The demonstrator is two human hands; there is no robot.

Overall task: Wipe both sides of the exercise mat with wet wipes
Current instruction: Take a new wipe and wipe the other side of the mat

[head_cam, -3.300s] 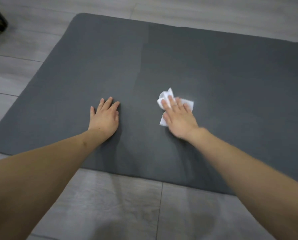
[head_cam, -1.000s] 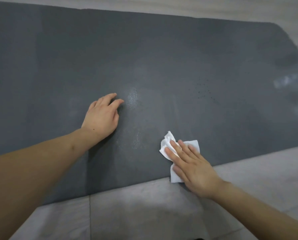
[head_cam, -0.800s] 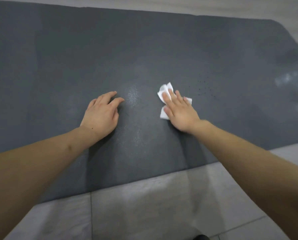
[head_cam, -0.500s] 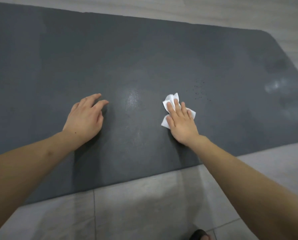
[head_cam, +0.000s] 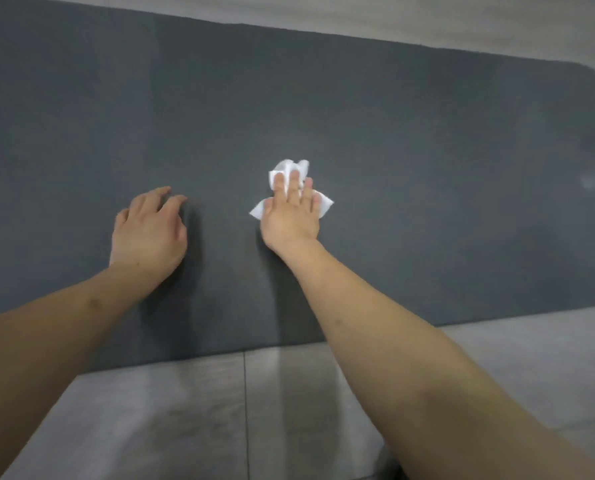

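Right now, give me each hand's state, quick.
Left hand: open, fingers loosely bent, resting on the mat, holding nothing.
Right hand: open, flat, straight fingers pressing the wipe onto the mat.

Dark grey exercise mat [head_cam: 393, 116] spread flat across the pale tiled floor, rounded corner at far right, with a crumpled white wet wipe [head_cam: 290, 169] lying on its middle, pressed beneath straight fingers, edges poking out around them.

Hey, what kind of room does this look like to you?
Probably an indoor room at home, though that is a guess: a dark grey exercise mat lies flat on a grey tiled floor, and a right hand presses a white wet wipe onto it.
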